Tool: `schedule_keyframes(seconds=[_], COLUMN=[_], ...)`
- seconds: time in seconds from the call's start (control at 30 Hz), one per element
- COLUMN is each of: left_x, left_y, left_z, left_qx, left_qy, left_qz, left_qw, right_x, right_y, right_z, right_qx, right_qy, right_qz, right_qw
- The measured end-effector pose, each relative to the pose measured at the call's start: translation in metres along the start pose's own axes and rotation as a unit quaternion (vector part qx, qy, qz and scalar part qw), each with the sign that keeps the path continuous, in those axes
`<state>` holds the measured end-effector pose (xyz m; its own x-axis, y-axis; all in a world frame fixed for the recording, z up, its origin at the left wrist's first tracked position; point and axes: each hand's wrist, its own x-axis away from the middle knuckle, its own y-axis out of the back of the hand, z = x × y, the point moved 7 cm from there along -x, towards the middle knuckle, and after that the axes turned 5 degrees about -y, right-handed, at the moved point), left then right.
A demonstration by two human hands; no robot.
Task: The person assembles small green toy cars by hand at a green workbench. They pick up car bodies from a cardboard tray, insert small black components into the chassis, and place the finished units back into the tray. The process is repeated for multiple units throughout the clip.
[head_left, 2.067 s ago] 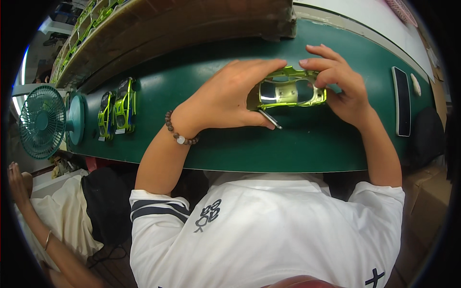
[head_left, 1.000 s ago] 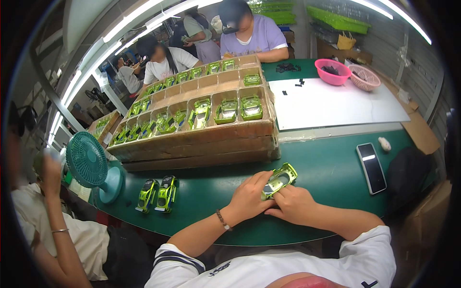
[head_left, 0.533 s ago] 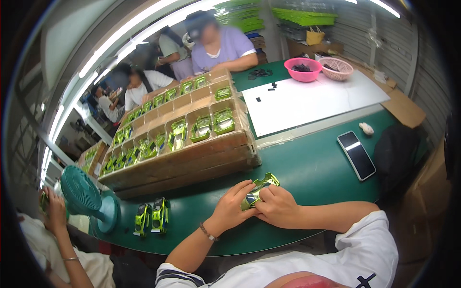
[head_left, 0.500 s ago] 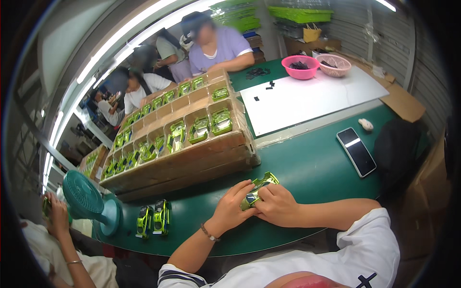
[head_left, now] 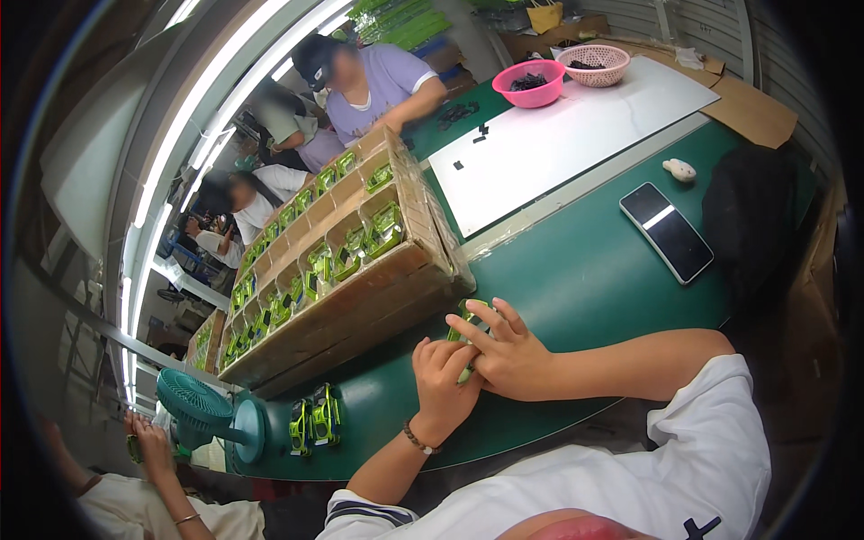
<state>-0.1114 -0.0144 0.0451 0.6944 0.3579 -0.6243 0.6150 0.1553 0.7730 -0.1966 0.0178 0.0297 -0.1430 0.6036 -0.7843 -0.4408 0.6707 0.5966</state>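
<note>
A bright green plastic toy car body (head_left: 463,329) is held over the near edge of the green table, mostly hidden by my fingers. My left hand (head_left: 445,385), with a beaded bracelet at the wrist, closes round its near end. My right hand (head_left: 515,362) lies across it from the right, fingers stretched out and spread; its thumb is hidden. Two similar green toy car bodies (head_left: 326,416) stand side by side on the table to the left.
Beyond my hands is a divided cardboard box (head_left: 351,292) of green car bodies. A teal fan (head_left: 249,430) stands left; a phone (head_left: 668,232) lies right. A white board (head_left: 576,135), pink bowl (head_left: 529,97) and pale basket (head_left: 594,72) are farther back. Co-workers sit left and behind the box.
My right hand's fingers have lifted and spread from their earlier grip. The car body has tilted more upright between my hands. My view has shifted and turned.
</note>
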Motion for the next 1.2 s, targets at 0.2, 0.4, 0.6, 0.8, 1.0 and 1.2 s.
schedule_keyframes(seconds=[0.2, 0.4, 0.6, 0.8, 1.0, 1.2], left_x=[-0.005, -0.006, -0.009, -0.006, -0.001, 0.001], left_y=[0.004, 0.006, 0.007, 0.008, 0.004, 0.001], left_z=[-0.012, -0.010, -0.005, 0.005, 0.004, 0.015], left_qx=[-0.048, -0.039, 0.023, 0.016, 0.013, 0.041], left_qy=[-0.028, -0.022, -0.003, 0.017, 0.007, -0.045], left_qz=[0.002, 0.010, -0.009, -0.031, -0.043, -0.041], left_qw=[0.998, 0.999, 1.000, 0.999, 0.999, 0.997], right_x=[-0.002, -0.003, -0.002, -0.011, -0.010, -0.005], right_y=[0.001, 0.000, -0.003, -0.006, -0.007, -0.014], right_z=[0.003, 0.002, -0.001, 0.000, 0.001, -0.007], right_qx=[0.011, 0.015, -0.077, -0.143, -0.130, -0.054], right_qy=[-0.002, -0.008, -0.027, -0.027, -0.011, 0.006], right_qz=[0.012, 0.051, 0.076, 0.060, 0.078, 0.114], right_qw=[1.000, 0.999, 0.994, 0.988, 0.988, 0.992])
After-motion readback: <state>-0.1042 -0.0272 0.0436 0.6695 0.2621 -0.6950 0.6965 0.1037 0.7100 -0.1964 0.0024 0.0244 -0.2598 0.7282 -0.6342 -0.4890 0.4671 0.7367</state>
